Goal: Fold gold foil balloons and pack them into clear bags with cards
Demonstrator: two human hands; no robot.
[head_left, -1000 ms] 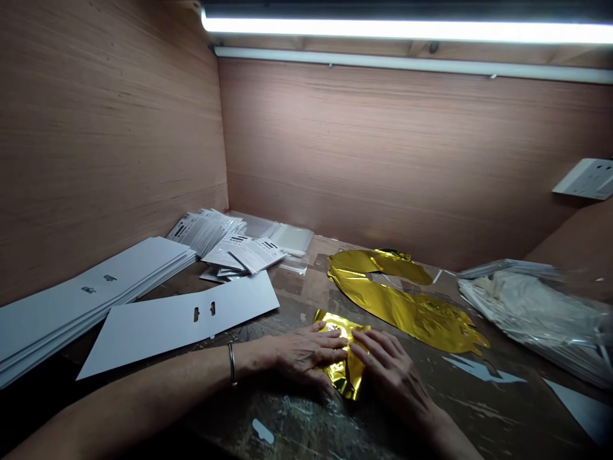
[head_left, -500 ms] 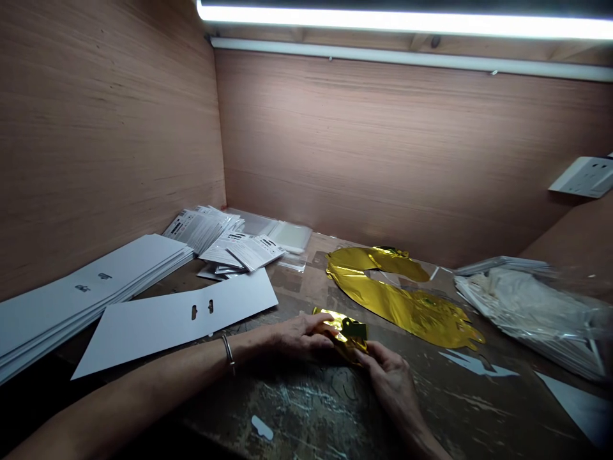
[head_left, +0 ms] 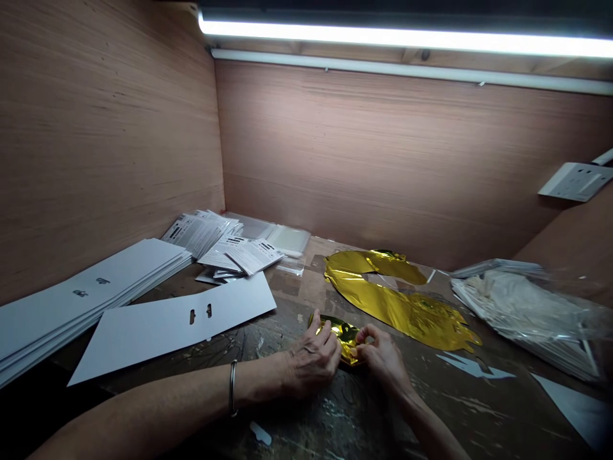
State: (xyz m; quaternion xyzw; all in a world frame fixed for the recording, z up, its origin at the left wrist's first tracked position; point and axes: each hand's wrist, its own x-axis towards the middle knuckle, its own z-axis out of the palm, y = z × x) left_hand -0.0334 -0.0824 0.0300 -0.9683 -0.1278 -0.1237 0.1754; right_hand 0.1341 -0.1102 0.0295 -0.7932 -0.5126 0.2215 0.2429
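A small folded piece of gold foil (head_left: 348, 331) lies on the dark worn table between my hands. My left hand (head_left: 313, 354) rests on its left part, palm down with the fingers slightly bent and spread. With thumb and fingertips together, my right hand (head_left: 380, 354) pinches the foil's right edge. Behind them a larger, curved gold foil sheet (head_left: 397, 310) is spread flat on the table. A white card (head_left: 172, 329) with two cut holes lies left of my hands.
White cards (head_left: 129, 271) are stacked at the left, with printed packets (head_left: 201, 233) and clear bags (head_left: 287, 239) behind. Plastic-wrapped material (head_left: 527, 306) lies at the right, near white paper scraps (head_left: 474, 365). A wall socket (head_left: 575, 181) is at the right.
My left hand has shifted onto the small foil, its fingers now more raised and spread. My right hand has moved slightly up along the foil's right edge. The view has tilted slightly.
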